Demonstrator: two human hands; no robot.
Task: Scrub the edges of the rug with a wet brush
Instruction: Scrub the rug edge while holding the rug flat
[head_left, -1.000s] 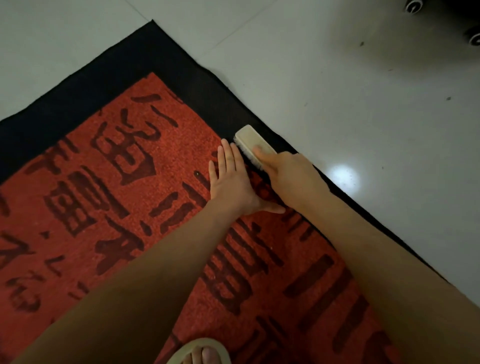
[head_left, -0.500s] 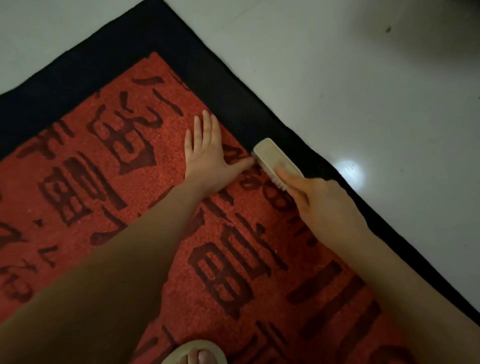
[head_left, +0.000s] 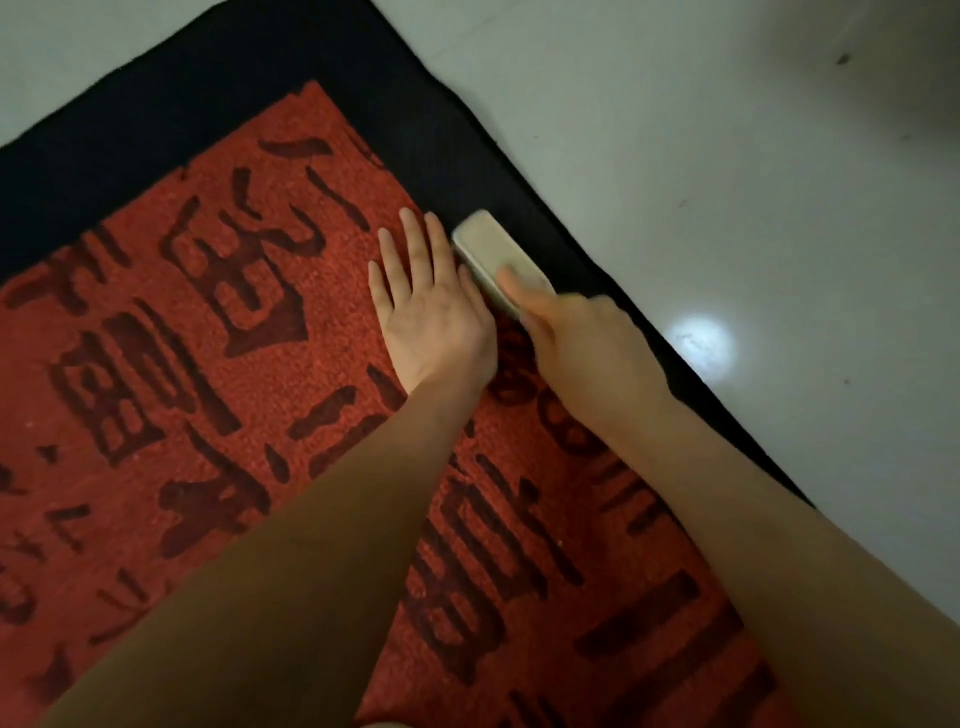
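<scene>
The pale floor (head_left: 727, 156) lies open from twelve o'clock round to four o'clock — bare tile with only a few small specks and a bright glare spot at three o'clock. The rug (head_left: 182, 364) fills the frame from five o'clock round to eleven, flat, its red field open toward nine o'clock. Its black border (head_left: 363, 119) runs diagonally from eleven down to four o'clock. At the centre the way along that border is blocked: the brush (head_left: 493, 254) sits on the seam of red and black, the right hand (head_left: 587, 348) gripping its near end, the left hand (head_left: 431, 317) pressed flat just beside it at its nine o'clock. Both forearms cross the rug from six o'clock.
</scene>
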